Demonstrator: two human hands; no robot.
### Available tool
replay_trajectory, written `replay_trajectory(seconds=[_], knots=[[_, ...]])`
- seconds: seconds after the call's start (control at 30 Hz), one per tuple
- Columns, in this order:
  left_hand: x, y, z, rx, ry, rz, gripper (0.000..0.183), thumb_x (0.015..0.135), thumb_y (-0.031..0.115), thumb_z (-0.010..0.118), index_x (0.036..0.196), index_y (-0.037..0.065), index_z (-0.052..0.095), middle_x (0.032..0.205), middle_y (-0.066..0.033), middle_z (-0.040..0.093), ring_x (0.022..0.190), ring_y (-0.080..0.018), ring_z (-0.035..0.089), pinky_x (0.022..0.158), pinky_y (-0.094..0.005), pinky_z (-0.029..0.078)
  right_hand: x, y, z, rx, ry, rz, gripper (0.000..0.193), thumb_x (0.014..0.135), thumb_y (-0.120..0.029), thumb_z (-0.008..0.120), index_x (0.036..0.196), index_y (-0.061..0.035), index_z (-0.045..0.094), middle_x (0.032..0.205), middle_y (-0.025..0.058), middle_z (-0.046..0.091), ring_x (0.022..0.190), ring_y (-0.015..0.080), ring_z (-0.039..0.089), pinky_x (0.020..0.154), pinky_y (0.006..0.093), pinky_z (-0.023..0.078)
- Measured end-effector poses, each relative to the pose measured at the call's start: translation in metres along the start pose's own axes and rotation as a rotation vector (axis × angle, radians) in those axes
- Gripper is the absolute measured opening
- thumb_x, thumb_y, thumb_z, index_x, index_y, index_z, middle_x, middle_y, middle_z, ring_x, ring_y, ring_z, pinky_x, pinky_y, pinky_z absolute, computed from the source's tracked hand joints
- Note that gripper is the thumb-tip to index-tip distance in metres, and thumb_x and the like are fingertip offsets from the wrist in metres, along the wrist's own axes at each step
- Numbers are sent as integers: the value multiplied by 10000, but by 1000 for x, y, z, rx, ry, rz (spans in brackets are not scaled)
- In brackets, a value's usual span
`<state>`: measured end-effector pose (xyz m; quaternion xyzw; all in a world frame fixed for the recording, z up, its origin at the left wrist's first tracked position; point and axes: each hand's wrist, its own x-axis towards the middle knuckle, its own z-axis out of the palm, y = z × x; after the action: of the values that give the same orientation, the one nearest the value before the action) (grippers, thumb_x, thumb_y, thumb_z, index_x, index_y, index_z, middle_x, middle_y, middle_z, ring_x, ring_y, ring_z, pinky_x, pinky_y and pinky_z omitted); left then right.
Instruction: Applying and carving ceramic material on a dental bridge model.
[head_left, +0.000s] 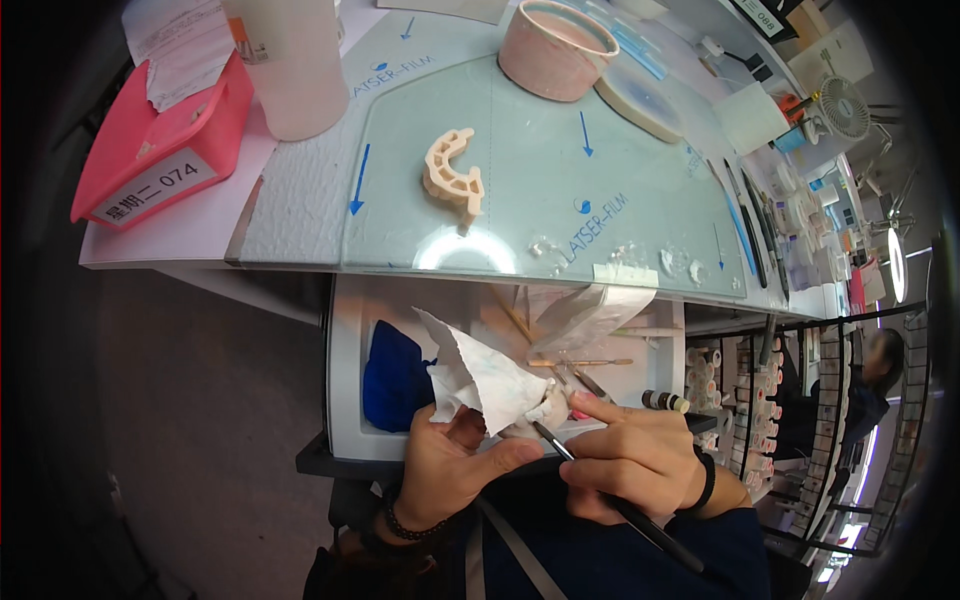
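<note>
Over the drawer, my left hand (455, 458) is closed round a crumpled white tissue (485, 375). A small cream-coloured piece (548, 404) shows at the tissue's right end, between my two hands; its exact shape is hard to make out. My right hand (640, 462) grips a slim brush-like tool (655, 535) with a black handle and a metal front part. The tool's tip lies by the cream piece, and the right fingertips are close to it. On the glass plate (520, 150) ahead rests a beige dental arch model (453, 175), apart from both hands.
The open drawer (345, 400) below my hands holds a blue cloth (393, 375) and several tools. A pink bin (165, 140) and a bottle (290, 70) stand at left, a pink bowl (557, 50) at the back. A person (870, 390) sits at far right.
</note>
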<state>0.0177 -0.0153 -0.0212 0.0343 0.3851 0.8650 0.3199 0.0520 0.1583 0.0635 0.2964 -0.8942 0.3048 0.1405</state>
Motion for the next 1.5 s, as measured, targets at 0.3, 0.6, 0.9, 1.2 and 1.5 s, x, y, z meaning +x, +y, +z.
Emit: replay_trajectory(seconds=[0.3, 0.6, 0.9, 1.2, 1.5], knots=[[0, 2, 2, 20, -12, 26, 497, 707, -36, 723, 1138, -62, 477, 1095, -138, 570, 1018, -181, 562, 891, -289, 456, 0, 0, 0, -18, 9, -18, 136, 623, -56, 667, 752, -39, 627, 702, 63, 591, 600, 203, 628, 779, 371, 547], [-1, 2, 1, 20, -5, 17, 506, 706, -28, 728, 1144, -61, 476, 1104, -140, 569, 1022, -178, 562, 891, -286, 455, 0, -2, 0, -43, -7, -8, 137, 638, -81, 669, 766, -39, 643, 723, 66, 588, 617, 209, 631, 784, 375, 547], [-1, 2, 2, 15, 15, -11, 508, 700, -25, 734, 1134, -64, 473, 1098, -141, 571, 1015, -176, 566, 883, -279, 458, -2, -2, 1, -54, -7, -8, 132, 638, -92, 677, 760, -49, 646, 729, 65, 593, 631, 207, 634, 792, 385, 545], [-1, 3, 2, 9, 25, -43, 542, 697, -16, 741, 1148, -73, 445, 1116, -152, 564, 1021, -181, 565, 877, -277, 454, -2, -2, 3, -58, 8, -10, 136, 657, -110, 679, 770, -51, 630, 747, 57, 575, 652, 214, 627, 781, 371, 550], [-1, 4, 2, 10, 30, -68, 566, 697, -12, 743, 1162, -74, 428, 1126, -154, 559, 1036, -182, 558, 884, -277, 447, -3, -2, 4, -75, 37, -2, 123, 665, -107, 669, 757, -49, 609, 751, 45, 542, 647, 200, 608, 777, 351, 553]])
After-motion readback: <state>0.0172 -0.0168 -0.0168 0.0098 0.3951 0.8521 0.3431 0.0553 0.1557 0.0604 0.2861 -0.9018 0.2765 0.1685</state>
